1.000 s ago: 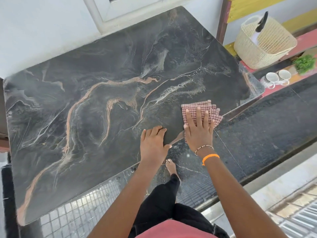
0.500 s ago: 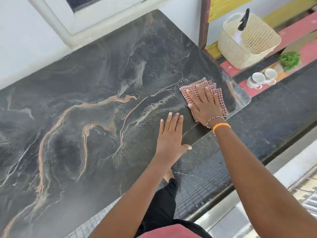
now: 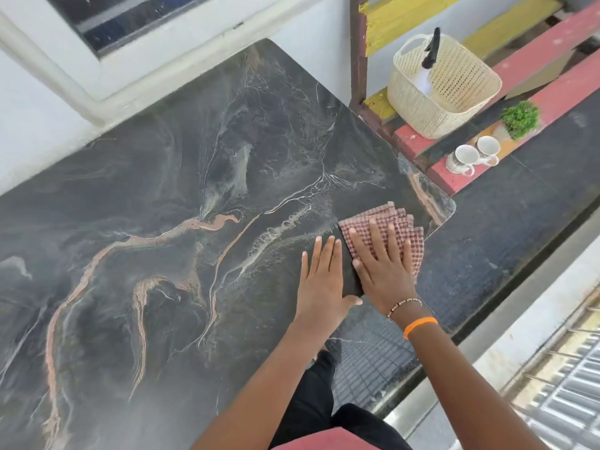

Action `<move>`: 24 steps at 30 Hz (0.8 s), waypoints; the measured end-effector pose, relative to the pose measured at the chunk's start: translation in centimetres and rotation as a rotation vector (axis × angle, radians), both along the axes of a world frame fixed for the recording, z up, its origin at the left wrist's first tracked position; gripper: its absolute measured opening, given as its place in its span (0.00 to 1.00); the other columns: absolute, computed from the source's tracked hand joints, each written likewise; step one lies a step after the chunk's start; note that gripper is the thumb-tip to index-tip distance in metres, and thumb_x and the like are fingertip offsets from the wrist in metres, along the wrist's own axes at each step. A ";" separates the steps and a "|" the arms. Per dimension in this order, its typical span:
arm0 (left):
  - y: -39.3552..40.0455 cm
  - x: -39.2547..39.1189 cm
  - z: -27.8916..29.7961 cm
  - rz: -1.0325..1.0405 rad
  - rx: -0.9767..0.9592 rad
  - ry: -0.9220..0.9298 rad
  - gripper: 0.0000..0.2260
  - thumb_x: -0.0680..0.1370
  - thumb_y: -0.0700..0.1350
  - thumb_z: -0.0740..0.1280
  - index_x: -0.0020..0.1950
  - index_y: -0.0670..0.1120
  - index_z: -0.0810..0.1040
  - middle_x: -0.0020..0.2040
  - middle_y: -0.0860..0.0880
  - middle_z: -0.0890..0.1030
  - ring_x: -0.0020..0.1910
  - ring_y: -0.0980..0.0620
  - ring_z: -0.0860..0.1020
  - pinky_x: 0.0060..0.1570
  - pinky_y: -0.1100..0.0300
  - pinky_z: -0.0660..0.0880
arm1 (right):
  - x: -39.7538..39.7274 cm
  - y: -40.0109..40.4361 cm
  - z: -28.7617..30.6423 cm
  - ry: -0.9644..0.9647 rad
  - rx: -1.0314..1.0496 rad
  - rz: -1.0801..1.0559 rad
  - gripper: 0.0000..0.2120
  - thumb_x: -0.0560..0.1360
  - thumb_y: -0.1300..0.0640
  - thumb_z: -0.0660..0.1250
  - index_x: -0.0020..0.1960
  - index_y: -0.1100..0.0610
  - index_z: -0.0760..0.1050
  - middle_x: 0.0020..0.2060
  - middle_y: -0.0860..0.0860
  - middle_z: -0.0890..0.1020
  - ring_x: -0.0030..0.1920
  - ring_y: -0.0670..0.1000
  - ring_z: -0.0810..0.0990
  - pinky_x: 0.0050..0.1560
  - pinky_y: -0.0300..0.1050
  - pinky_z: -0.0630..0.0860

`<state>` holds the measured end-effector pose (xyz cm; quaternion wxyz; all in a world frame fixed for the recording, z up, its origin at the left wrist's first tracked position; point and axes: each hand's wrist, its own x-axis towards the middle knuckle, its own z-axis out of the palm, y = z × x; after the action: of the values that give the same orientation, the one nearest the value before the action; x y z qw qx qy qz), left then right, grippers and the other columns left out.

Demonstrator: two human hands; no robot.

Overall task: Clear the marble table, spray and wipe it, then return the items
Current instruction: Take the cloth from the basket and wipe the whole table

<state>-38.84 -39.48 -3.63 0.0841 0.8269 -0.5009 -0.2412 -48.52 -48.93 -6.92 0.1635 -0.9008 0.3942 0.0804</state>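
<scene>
From the head camera, a dark marble table (image 3: pixel 168 196) with pale and orange veins fills most of the view, set against a white wall below a window frame (image 3: pixel 107 43). The right hand (image 3: pixel 384 271) lies flat on a folded red-and-white checked cloth (image 3: pixel 386 222), fingers straight and spread, pressing it onto the tabletop near the table's rounded right corner; part of the cloth hangs just past the near edge. The right wrist wears a beaded bracelet (image 3: pixel 404 303) and an orange band (image 3: pixel 420 326). The left hand (image 3: pixel 321 284) rests palm-down on the bare marble just beside the right one, fingers straight and close together, thumb out toward the table's edge, holding nothing. The two hands do not touch; a narrow strip of dark marble shows between them. Off the table, to the right, a cream woven basket (image 3: pixel 454 92) stands on a red and yellow painted bench (image 3: pixel 535 60), with a white spray bottle with a black top (image 3: pixel 428 63) leaning inside it. Near the basket, two white cups (image 3: pixel 472 157) sit side by side, touching or nearly so, and a small green plant (image 3: pixel 519 118) stands just behind them. Below the table edge the person's dark trousers (image 3: pixel 321 394) show.
</scene>
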 end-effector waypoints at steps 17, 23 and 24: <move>-4.5 -1.2 -0.2 -0.003 0.066 0.012 0.47 0.72 0.56 0.68 0.75 0.42 0.38 0.78 0.46 0.41 0.76 0.47 0.37 0.73 0.50 0.36 | 7.3 -14.8 -0.3 -0.026 -0.077 -0.075 0.24 0.80 0.48 0.46 0.75 0.42 0.47 0.77 0.48 0.48 0.77 0.56 0.44 0.74 0.60 0.42; -5.1 -2.2 0.3 0.056 0.111 0.016 0.46 0.73 0.52 0.69 0.75 0.42 0.38 0.77 0.46 0.40 0.76 0.47 0.37 0.72 0.51 0.36 | 1.4 -12.6 -0.6 -0.064 -0.135 -0.225 0.24 0.79 0.48 0.47 0.75 0.44 0.50 0.76 0.53 0.55 0.75 0.60 0.52 0.73 0.62 0.49; -5.4 -2.6 0.5 0.078 0.113 0.023 0.45 0.73 0.51 0.68 0.75 0.42 0.38 0.77 0.46 0.40 0.76 0.47 0.36 0.73 0.51 0.37 | 0.3 -12.4 -0.6 -0.071 -0.140 -0.240 0.25 0.78 0.48 0.46 0.75 0.44 0.50 0.76 0.53 0.55 0.75 0.60 0.53 0.72 0.62 0.50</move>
<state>-41.41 -44.85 -3.14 0.0524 0.8464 -0.4528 -0.2754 -48.19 -61.32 -7.50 0.1227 -0.8586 0.4978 0.0005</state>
